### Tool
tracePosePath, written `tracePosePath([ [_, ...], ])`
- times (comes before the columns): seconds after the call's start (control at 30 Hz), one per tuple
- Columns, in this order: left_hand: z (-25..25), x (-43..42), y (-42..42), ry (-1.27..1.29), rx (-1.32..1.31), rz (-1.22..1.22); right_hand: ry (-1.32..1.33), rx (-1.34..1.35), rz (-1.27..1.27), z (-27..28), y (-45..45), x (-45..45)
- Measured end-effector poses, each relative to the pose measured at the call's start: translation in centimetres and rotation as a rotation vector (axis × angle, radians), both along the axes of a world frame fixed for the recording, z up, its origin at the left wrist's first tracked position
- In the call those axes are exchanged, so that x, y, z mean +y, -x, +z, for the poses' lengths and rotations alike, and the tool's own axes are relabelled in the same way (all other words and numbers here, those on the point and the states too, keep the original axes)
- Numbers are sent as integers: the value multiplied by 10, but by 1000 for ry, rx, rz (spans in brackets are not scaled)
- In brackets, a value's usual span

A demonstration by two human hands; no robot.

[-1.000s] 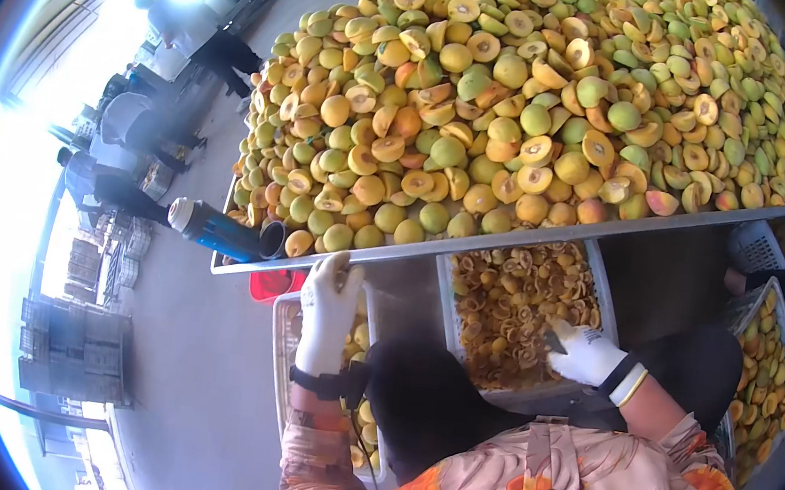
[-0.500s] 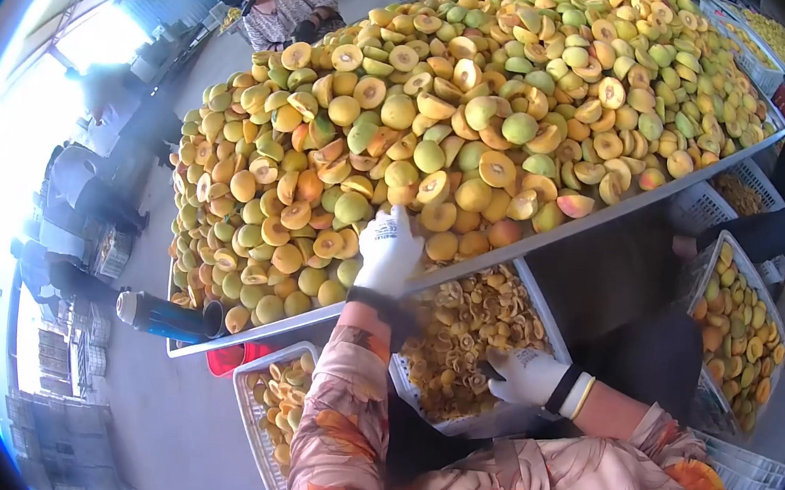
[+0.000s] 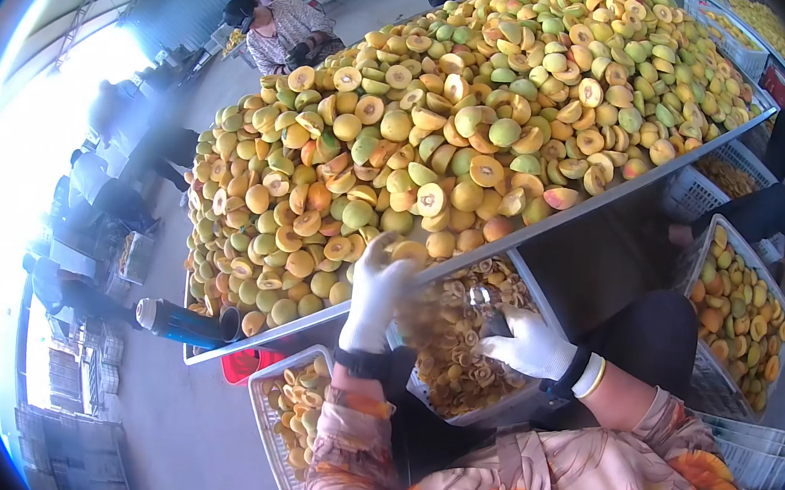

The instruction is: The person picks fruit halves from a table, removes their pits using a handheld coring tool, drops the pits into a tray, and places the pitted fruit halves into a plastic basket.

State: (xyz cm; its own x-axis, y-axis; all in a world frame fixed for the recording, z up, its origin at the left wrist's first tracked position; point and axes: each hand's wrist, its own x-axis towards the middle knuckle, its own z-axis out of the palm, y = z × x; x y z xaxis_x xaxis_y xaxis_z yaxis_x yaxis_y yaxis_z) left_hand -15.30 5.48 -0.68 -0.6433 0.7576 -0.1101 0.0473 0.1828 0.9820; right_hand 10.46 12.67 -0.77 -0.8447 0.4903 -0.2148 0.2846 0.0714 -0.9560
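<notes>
Lower left: one blue flask [image 3: 182, 322]; one red basin [image 3: 245, 365], partly hidden; one crate of pieces [image 3: 293, 409]. Centre: one gloved left hand [image 3: 376, 293], grip blurred, cannot tell if holding; one fruit heap [image 3: 449, 147], uncountable, on one counter [image 3: 605, 200]; one scraps crate [image 3: 539, 299], partly covered; one gloved right hand [image 3: 534, 346], grip closed on one blurred tool [image 3: 495, 323].

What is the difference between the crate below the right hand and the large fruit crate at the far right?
The middle crate holds brownish, curled scraps; the right crate holds smoother fruit pieces in green, yellow and orange. The middle crate is partly covered by the right hand, while the right crate has no hand over it. Both are light-coloured and well filled.
</notes>
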Motion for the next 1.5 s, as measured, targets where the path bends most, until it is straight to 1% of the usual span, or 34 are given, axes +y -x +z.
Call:
tracePosePath([
  [0.03, 10, -11, -16, -60, -102, -30, 42, 8, 7, 9, 1, -5],
  [0.07, 20, -22, -33, -90, -203, -45, -6, 59, 16, 7, 3, -13],
  [0.1, 27, -33, -49, -119, -305, -61, -224, 211, 19, -1, 3, -22],
  [0.17, 34, -53, -79, -253, -430, -31, -311, 299, 0, -2, 3, -39],
  [0.2, 53, -60, -99, -209, -475, -41, -339, 304, 0, 4, 0, -45],
  [0.27, 58, -71, -121, -298, -365, -66, -396, 315, 3, 22, -8, -56],
  [0.37, 55, -83, -139, -424, -407, -79, -437, 279, 44, 31, -20, -63],
  [0.43, 55, -90, -141, -446, -448, -115, -502, 260, 49, 29, -26, -67],
  [0.53, 57, -95, -155, -440, -306, 11, -570, 259, 39, 32, -33, -76],
  [0.63, 55, -100, -165, -421, -45, 78, -572, 349, 15, 36, -35, -84],
  [0.67, 56, -100, -170, -421, -38, 139, -563, 390, 5, 36, -35, -87],
  [0.77, 49, -104, -175, -494, -15, 196, -748, 258, 56, 55, -43, -97],
  [0.87, 51, -109, -177, -472, 102, 227, -549, 356, 138, 22, -36, -100],
  [0.97, 58, -111, -177, -479, 5, 219, -421, 349, 194, 41, -39, -98],
  [1.07, 58, -112, -169, -445, -31, 154, -312, 460, 327, 36, -34, -87],
  [1.17, 60, -104, -173, -474, -45, 111, -98, 505, 497, 32, -28, -75],
  [1.23, 56, -105, -169, -472, -67, 12, 190, 236, 613, 38, -31, -66],
  [1.27, 54, -104, -167, -472, -78, -37, 379, 167, 661, 42, -33, -61],
  [1.3, 54, -101, -169, -474, -164, -30, 559, 83, 691, 46, -35, -55],
  [1.37, 54, -94, -173, -474, -337, -13, 1019, 52, 724, 51, -38, -48],
  [1.4, 51, -93, -168, -462, -408, -42, 1058, 59, 710, 53, -38, -46],
  [1.5, 47, -93, -151, -522, -577, 192, 1251, 159, 844, 31, -33, -40],
])
